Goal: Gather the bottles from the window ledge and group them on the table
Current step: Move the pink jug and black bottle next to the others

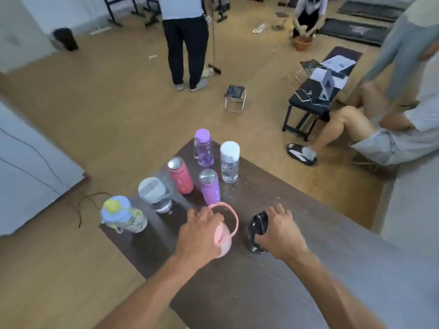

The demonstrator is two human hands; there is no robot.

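Note:
On the dark brown table (273,269) my left hand (202,233) grips a pink bottle (224,241) with a loop handle. Beside it my right hand (281,230) is closed around a black bottle (257,230). Both bottles rest on the tabletop. Further back stand several others: a clear purple bottle (203,148), a clear bottle with a white cap (229,162), a red flask (181,176), a purple flask (209,187), a clear bottle with a grey lid (156,194) and a blue-and-yellow child's bottle (123,216) at the left corner.
A person sits at the right by a low black bench (311,100) holding a laptop and phone. A folding stool (235,97) stands on the wooden floor beyond the table. Another person stands with a broom, a third crouches far back. A white cabinet (28,169) is at left.

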